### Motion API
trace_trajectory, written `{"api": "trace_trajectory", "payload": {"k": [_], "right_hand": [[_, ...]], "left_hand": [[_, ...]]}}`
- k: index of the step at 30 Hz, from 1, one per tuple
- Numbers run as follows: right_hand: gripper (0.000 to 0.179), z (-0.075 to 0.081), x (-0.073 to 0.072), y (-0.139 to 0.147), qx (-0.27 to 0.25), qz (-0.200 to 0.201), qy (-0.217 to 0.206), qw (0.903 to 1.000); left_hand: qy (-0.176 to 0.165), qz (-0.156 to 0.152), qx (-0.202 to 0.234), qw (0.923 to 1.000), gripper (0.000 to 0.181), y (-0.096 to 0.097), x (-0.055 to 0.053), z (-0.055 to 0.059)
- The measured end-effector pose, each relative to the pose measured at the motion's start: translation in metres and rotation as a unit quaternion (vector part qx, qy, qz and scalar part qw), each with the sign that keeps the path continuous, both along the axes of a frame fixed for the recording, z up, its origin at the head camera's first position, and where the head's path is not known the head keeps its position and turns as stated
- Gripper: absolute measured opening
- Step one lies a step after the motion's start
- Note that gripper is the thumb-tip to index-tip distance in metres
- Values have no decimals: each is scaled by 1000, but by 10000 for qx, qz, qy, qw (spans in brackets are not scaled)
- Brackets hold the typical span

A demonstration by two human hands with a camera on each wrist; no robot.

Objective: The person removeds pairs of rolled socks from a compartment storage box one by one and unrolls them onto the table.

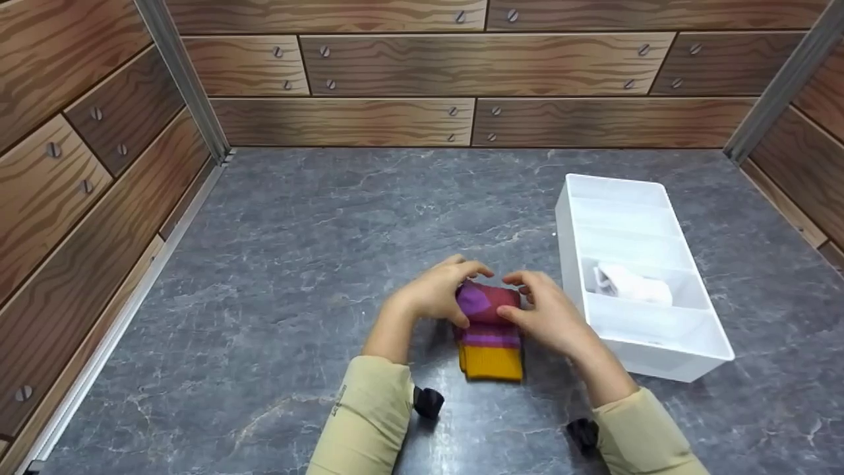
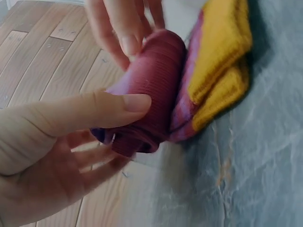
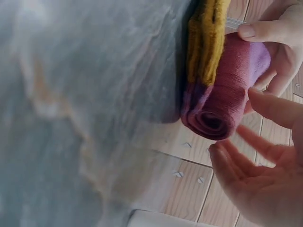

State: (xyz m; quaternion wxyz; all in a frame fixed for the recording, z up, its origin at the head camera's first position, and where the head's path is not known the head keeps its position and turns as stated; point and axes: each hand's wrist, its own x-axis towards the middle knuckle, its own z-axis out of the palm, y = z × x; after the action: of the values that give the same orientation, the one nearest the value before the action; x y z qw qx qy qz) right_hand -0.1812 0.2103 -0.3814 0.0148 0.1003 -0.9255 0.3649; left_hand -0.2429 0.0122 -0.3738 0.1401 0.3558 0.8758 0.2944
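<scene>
A pair of socks [image 1: 493,361], purple and maroon with mustard-yellow cuffs, lies on the tabletop between my hands. Its far part is wound into a maroon and purple roll [image 3: 232,80], while the layered cuffs [image 2: 220,52] stay flat toward me. My left hand [image 1: 438,290] holds the roll's left end, thumb on the near side and fingers curled round the far side. At the other end, my right hand [image 1: 544,310] has its thumb tip against the roll and its bent fingers around the far edge. A spiral of layers shows at the roll's end in the right wrist view.
To the right stands a white divided box [image 1: 572,251] with several compartments in a row. One compartment holds a white rolled cloth item [image 1: 633,285]. Wood-patterned walls [image 1: 422,66] enclose the grey marbled tabletop [image 1: 297,264] at the back and sides.
</scene>
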Motion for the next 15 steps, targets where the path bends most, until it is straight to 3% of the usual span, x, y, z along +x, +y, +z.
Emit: {"api": "trace_trajectory", "payload": {"k": [3,6,11,15], "right_hand": [[29,2,2,-1,0,333,501,9982],[17,4,6,1,68,962,765,9924],[18,5,13,4,435,2251,362,9727],[24,1,16,4,776,2823,105,9561]], "left_hand": [[100,-95,224,9997,65,1,-3,-1],[9,-3,442,9990,56,0,-6,-1],[-51,247,561,9981,47,0,-12,-2],[134,429,661,9968,42,1,-16,-4]]}}
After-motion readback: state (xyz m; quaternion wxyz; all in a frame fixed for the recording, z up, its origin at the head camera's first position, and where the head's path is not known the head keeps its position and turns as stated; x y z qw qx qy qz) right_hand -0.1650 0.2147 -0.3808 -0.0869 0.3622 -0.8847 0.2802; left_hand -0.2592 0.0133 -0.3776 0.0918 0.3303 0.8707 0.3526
